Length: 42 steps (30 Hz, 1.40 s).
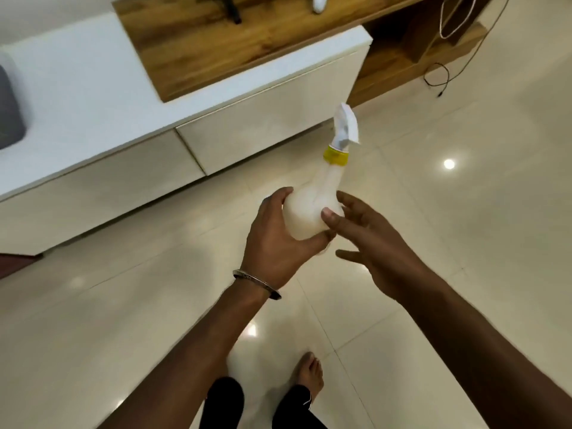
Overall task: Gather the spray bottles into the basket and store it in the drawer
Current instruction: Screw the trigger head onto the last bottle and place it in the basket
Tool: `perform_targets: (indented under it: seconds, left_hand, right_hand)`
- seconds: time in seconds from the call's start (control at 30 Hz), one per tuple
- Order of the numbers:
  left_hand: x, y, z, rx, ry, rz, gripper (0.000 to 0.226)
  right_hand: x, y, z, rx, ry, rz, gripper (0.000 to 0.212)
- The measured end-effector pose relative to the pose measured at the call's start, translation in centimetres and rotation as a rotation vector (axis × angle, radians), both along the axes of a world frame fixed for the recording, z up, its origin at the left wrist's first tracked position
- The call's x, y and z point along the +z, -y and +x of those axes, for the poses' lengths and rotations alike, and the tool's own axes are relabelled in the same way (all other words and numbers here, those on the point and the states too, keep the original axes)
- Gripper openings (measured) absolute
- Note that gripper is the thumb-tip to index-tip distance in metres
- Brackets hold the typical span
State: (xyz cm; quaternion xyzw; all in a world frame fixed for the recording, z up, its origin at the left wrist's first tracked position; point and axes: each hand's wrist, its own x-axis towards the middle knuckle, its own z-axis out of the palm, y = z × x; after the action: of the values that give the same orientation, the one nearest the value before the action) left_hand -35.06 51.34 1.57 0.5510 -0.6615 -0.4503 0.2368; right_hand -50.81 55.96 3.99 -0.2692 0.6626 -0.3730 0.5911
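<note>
At the bottom of the frame 2 legs and a bare foot (309, 376) stand on the tiled floor (464, 230). Mid-frame, the left hand (278, 239) wraps the round body of 1 spray bottle (309, 212), nozzle tilted to the upper right. The right hand (377, 252) is spread wide, a fingertip (328, 213) touching the bottle. No basket shows, so carry the bottle gripped low and level. Beyond, the white cabinet's drawer (263, 131) is closed.

No readable text, label or number on any surface in view.
</note>
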Motion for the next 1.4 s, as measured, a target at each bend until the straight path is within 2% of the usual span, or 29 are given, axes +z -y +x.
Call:
perform_targets:
  seconds: [0.17,0.37,0.5,0.63,0.83,1.0,1.1,1.27,1.4]
  left_hand:
    - [3.1,3.5,6.3,0.078,-0.081,-0.013,0.086]
    - [8.3,10.3,17.0,0.072,-0.118,-0.072,0.086]
    - [11.7,15.2,25.2,0.052,-0.153,-0.053,0.076]
    - [14.8,19.6,32.5,0.091,-0.151,-0.075,0.07]
    - [18.3,26.4,39.1,0.162,-0.167,-0.103,0.069]
    - [21.0,33.3,43.9,0.193,-0.134,-0.134,0.058]
    - [22.3,37.6,47.0,0.228,-0.129,-0.106,0.049]
    - [22.1,42.9,51.9,0.307,-0.028,0.001,0.04]
    - [19.4,46.1,54.1,0.411,-0.034,0.147,0.037]
  right_hand:
    - [2.3,3.9,6.1,0.055,0.072,-0.104,0.062]
    - [7.6,11.6,15.4,0.113,0.061,-0.201,0.075]
    - [11.0,16.9,22.2,0.188,0.07,-0.256,0.07]
    - [13.6,22.1,28.9,0.222,0.079,-0.279,0.078]
    - [15.8,30.4,35.4,0.284,0.101,-0.347,0.065]
    - [16.7,39.3,39.8,0.359,0.134,-0.416,0.062]
    - [16.3,44.1,42.8,0.387,0.157,-0.433,0.069]
    - [14.3,50.3,48.1,0.451,0.097,-0.436,0.072]
    - [11.0,53.7,51.3,0.518,0.006,-0.436,0.075]
